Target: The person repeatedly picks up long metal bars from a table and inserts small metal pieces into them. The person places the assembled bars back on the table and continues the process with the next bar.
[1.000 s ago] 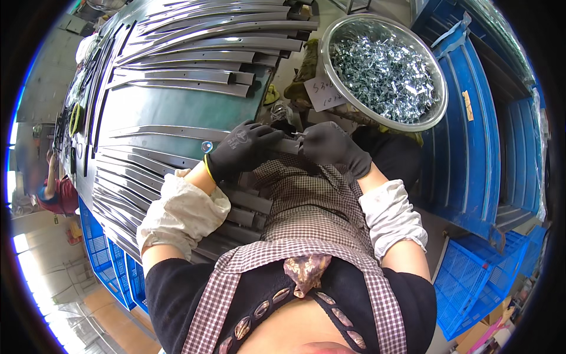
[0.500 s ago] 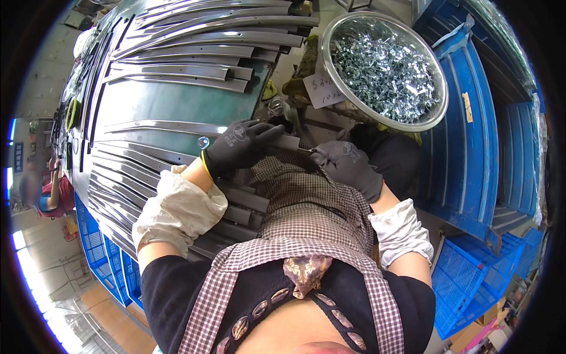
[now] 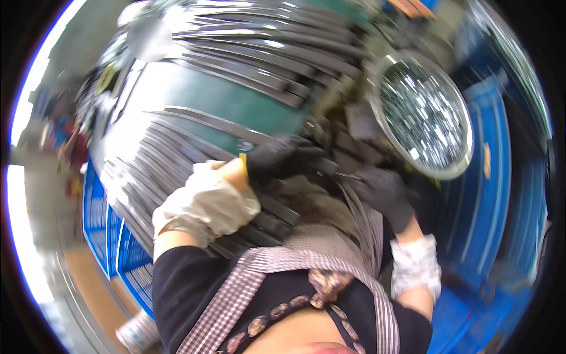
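1. Strip (image 3: 325, 167), dk grey: end juts past L hand (image 3: 284, 158), above lap.
2. L hand, gloved, clasped round strip.
3. R hand (image 3: 384, 192), gloved, nr strip end, pinching thin bit (image 3: 348, 176), blurred.
4. Other strips (image 3: 159, 150) on green table (image 3: 236, 101); bowl (image 3: 442, 175) of shiny pcs (image 3: 421, 112) to R.

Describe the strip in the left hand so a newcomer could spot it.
Find the green tabletop showing between two batches of dark strips. Across it, one long grey strip runs to the black-gloved left hand. Unlike its neighbours, it is the one held.
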The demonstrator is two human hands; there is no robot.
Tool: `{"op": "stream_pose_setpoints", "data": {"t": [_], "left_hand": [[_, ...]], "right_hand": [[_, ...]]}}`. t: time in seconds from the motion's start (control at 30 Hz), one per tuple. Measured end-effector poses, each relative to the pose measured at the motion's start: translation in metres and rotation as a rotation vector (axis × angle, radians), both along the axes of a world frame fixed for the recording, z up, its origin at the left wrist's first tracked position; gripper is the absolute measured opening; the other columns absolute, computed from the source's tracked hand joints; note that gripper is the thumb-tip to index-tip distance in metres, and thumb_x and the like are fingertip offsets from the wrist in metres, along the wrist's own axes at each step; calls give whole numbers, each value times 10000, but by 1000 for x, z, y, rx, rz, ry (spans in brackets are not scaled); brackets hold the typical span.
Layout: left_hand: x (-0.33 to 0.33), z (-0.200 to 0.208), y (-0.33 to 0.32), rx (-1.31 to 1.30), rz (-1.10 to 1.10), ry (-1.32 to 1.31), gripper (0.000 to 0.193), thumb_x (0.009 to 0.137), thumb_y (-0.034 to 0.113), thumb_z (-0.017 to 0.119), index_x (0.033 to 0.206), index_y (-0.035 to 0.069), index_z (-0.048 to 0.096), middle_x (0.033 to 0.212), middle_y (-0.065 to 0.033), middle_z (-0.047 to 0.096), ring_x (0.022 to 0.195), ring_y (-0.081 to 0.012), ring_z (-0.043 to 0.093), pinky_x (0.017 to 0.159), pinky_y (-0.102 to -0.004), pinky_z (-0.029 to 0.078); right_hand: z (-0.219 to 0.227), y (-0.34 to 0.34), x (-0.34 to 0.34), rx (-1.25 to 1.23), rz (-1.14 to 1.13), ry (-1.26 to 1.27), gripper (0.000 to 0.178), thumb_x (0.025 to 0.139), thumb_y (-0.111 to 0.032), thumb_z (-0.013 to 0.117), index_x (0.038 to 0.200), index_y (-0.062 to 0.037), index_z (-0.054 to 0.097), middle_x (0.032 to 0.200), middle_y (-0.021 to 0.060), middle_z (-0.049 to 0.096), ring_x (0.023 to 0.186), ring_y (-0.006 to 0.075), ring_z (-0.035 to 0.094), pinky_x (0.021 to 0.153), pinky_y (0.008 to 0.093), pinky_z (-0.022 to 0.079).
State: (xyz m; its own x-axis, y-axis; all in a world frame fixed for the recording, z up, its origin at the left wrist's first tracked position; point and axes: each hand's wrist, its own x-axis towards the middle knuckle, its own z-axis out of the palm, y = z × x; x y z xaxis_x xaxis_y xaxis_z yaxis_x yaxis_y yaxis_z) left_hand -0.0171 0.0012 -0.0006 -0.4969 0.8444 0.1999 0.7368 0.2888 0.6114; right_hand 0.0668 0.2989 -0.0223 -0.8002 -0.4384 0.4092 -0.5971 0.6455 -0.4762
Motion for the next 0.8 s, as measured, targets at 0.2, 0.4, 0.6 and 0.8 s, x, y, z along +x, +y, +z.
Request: {"op": "stream_pose_setpoints", "data": {"t": [0.2, 0.4, 0.6, 0.8], "left_hand": [[-11, -3, -25, 41, 35, 105, 377, 781, 147, 726, 1144, 70, 659, 1015, -151, 599, 971, -365, 586, 854, -460, 491], [-8, 14, -86, -116, 354, -32, 292, 781, 218, 769, 1047, 117, 701, 942, -104, 590, 897, -325, 594, 795, -423, 503], [-9, 21, -110, -155, 438, -339, 248, 836, 210, 754, 1052, 95, 715, 999, -115, 650, 920, -320, 632, 817, -412, 522], [-53, 23, -100, -157, 713, 111, 490, 859, 230, 731, 1315, 103, 603, 1372, -141, 581, 1226, -346, 569, 993, -451, 468]], "right_hand": [[-8, 104, -37, 6, -492, -248, 190, 897, -204, 688, 968, -27, 698, 924, 146, 704, 822, 319, 675, 720, 402, 521], [-45, 159, -80, 573, -717, -286, 652, 802, -317, 773, 1369, -90, 545, 1331, 218, 578, 1239, 395, 554, 997, 457, 486], [-79, 179, -92, 467, -656, -194, 306, 814, -243, 752, 1042, -57, 669, 1030, 163, 673, 990, 352, 635, 824, 462, 508], [-60, 172, -93, 225, -636, -180, 146, 855, -145, 687, 838, -16, 621, 864, 163, 656, 808, 342, 625, 730, 444, 484]]}}
